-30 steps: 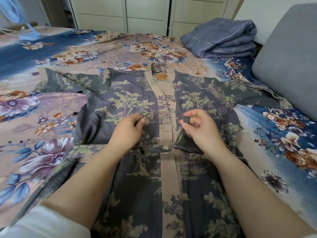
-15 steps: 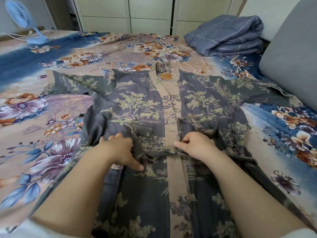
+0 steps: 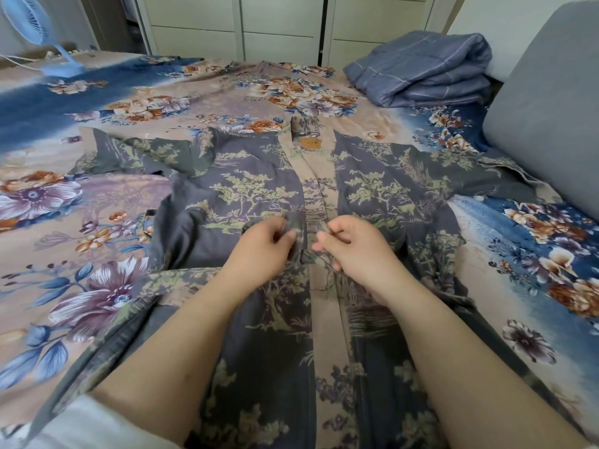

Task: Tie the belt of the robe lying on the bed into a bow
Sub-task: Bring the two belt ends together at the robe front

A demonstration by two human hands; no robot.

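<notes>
Your grey-blue tree-printed robe (image 3: 259,196) lies spread open, front up, on the floral-sheeted bed (image 3: 97,102). Its matching fabric belt (image 3: 299,236) sits at the waist, mid-robe, mostly hidden under your hands and hard to separate from the print. Your left hand (image 3: 262,247) has its fingers (image 3: 289,236) curled shut on a folded loop of belt. Your right hand (image 3: 356,247) is also curled, its fingers (image 3: 322,237) pinching a thin strand of belt. The knot between them is obscured. A folded blue checked quilt (image 3: 424,69) lies well apart, near the headboard.
</notes>
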